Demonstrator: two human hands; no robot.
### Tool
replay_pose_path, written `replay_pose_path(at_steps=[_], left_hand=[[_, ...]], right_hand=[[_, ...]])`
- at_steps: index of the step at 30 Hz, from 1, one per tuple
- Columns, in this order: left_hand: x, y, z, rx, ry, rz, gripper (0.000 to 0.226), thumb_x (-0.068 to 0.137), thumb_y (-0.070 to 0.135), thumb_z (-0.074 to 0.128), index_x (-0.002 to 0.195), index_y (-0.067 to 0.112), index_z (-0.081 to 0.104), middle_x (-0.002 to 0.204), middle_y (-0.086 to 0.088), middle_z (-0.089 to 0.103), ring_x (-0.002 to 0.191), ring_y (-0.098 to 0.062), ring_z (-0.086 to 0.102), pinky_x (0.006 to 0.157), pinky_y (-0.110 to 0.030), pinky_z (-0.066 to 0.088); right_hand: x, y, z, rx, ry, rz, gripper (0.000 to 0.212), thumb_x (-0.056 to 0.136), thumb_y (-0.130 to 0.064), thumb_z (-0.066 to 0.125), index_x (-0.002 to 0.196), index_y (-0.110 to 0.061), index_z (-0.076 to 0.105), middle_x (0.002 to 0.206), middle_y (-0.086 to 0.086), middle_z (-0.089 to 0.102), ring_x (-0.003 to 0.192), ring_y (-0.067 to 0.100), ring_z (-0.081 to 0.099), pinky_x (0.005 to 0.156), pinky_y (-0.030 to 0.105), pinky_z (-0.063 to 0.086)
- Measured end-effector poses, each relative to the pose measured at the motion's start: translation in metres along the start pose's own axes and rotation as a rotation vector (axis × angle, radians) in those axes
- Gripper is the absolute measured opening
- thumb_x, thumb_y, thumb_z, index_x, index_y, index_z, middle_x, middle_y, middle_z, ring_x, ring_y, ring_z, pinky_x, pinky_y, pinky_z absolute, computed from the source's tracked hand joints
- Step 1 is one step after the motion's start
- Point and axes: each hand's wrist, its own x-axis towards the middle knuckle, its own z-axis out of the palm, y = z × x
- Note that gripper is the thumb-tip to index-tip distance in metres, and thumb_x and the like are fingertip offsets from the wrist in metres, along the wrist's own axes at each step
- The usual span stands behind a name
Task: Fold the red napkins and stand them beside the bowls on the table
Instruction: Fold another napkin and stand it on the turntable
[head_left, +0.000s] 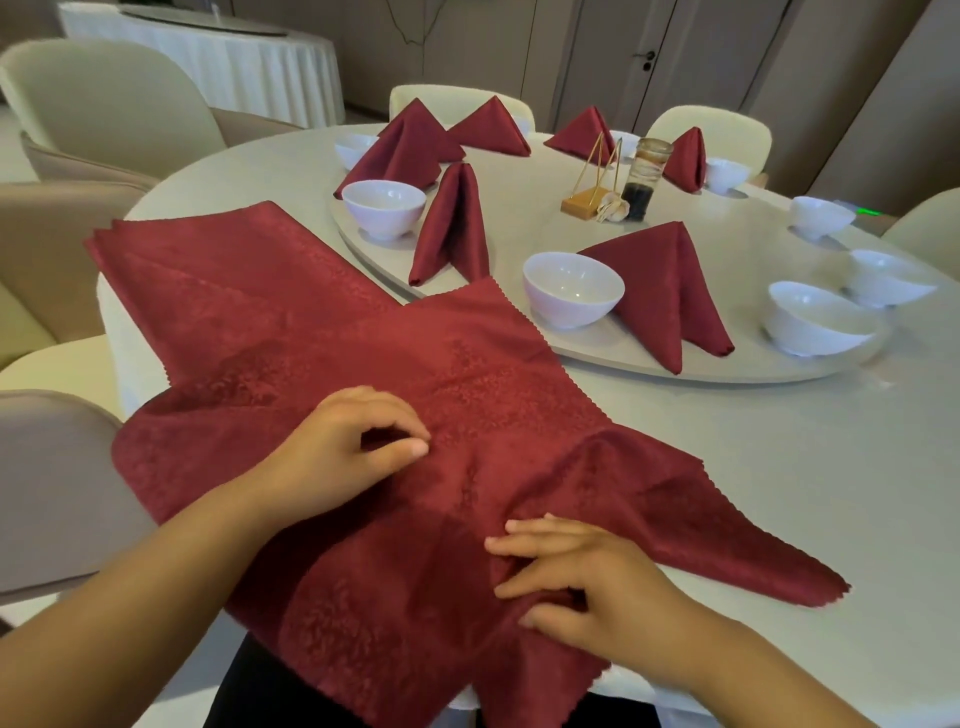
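A red napkin lies spread at the near edge of the round white table, atop a pile of flat red napkins reaching to the left. My left hand rests on the top cloth with thumb and fingers curled, pinching the fabric. My right hand presses down on a bunched fold near the front edge with nearly straight fingers. Folded napkins stand on the turntable beside white bowls: one by a bowl, another by a bowl.
More folded napkins and bowls ring the turntable. A gold stand and a glass jar sit at its centre. Padded chairs surround the table; another covered table stands at the back left.
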Motion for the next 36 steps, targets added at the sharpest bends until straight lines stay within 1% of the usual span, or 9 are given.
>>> replay_pose_path(at_steps=[3,7,12,15,17,24,28,34,36], left_hand=[[-0.038,0.017,-0.012,-0.152,-0.16,0.024,0.041,0.072,0.076,0.047,0.104,0.053,0.059,0.113,0.033,0.056,0.106,0.01,0.053,0.1,-0.003,0.023],[-0.071,0.025,-0.018,-0.011,-0.367,-0.077,0.062,0.052,0.091,0.045,0.11,0.077,0.031,0.115,0.056,0.035,0.121,0.029,0.016,0.101,0.002,0.008],[-0.076,0.026,-0.001,0.337,0.026,0.07,0.035,0.068,0.049,0.048,0.101,0.035,0.05,0.078,0.022,0.066,0.087,0.0,0.052,0.09,-0.01,0.032],[-0.073,0.036,-0.015,0.081,0.07,-0.176,0.043,0.06,0.073,0.047,0.093,0.048,0.054,0.059,0.021,0.063,0.064,0.0,0.058,0.061,-0.022,0.046],[-0.073,0.038,-0.024,-0.066,0.053,-0.187,0.053,0.05,0.092,0.04,0.085,0.057,0.058,0.062,0.021,0.064,0.056,0.003,0.06,0.054,-0.012,0.046],[-0.039,0.039,-0.053,-0.375,-0.041,-0.355,0.029,0.06,0.063,0.07,0.074,0.038,0.071,0.073,0.011,0.071,0.065,0.003,0.064,0.061,-0.008,0.046],[-0.003,0.003,-0.054,-0.134,0.045,-0.521,0.012,0.082,0.009,0.066,0.073,0.002,0.066,0.057,0.003,0.06,0.052,-0.001,0.052,0.054,-0.015,0.04],[0.056,-0.038,-0.056,0.263,-0.015,-0.602,0.02,0.087,0.031,0.059,0.082,0.012,0.06,0.08,-0.004,0.059,0.087,-0.025,0.057,0.075,-0.029,0.04],[0.068,-0.047,-0.054,0.333,-0.061,-0.627,0.021,0.088,0.034,0.058,0.093,0.013,0.06,0.087,-0.001,0.056,0.096,-0.025,0.057,0.081,-0.029,0.041]], right_hand=[[0.01,-0.008,-0.005,0.129,0.033,0.155,0.033,0.071,-0.049,0.055,0.1,-0.037,0.064,0.105,-0.033,0.06,0.107,-0.016,0.048,0.095,0.006,0.034],[0.028,-0.013,-0.03,0.332,0.013,0.313,0.031,0.084,-0.024,0.059,0.066,0.001,0.063,0.059,0.001,0.057,0.059,0.002,0.048,0.06,0.022,0.042],[0.043,-0.022,-0.045,0.521,0.024,0.461,0.045,0.089,-0.012,0.056,0.046,-0.019,0.045,0.043,-0.014,0.042,0.041,-0.001,0.035,0.045,0.013,0.031],[0.041,-0.027,-0.053,0.487,-0.06,0.459,0.04,0.088,-0.017,0.057,0.052,-0.012,0.042,0.051,-0.004,0.04,0.047,0.005,0.033,0.047,0.017,0.029],[0.039,-0.03,-0.062,0.552,-0.151,0.458,0.039,0.088,-0.018,0.059,0.051,-0.014,0.046,0.05,-0.006,0.042,0.045,0.003,0.035,0.047,0.014,0.031],[0.069,-0.024,-0.077,0.897,-0.175,0.467,0.005,0.08,-0.012,0.063,0.08,-0.013,0.068,0.071,-0.001,0.069,0.062,0.006,0.064,0.059,0.015,0.049],[0.102,0.0,-0.079,0.875,0.13,0.592,0.017,0.092,-0.017,0.047,0.088,-0.016,0.064,0.081,-0.003,0.065,0.072,0.005,0.06,0.063,0.012,0.049],[0.122,0.026,-0.084,0.993,0.294,0.596,0.031,0.094,-0.036,0.043,0.082,-0.018,0.065,0.079,-0.004,0.071,0.076,0.009,0.067,0.068,0.018,0.051],[0.119,0.038,-0.078,0.844,0.239,0.557,0.027,0.084,-0.042,0.056,0.095,-0.019,0.066,0.095,-0.005,0.071,0.093,0.01,0.066,0.086,0.022,0.05]])
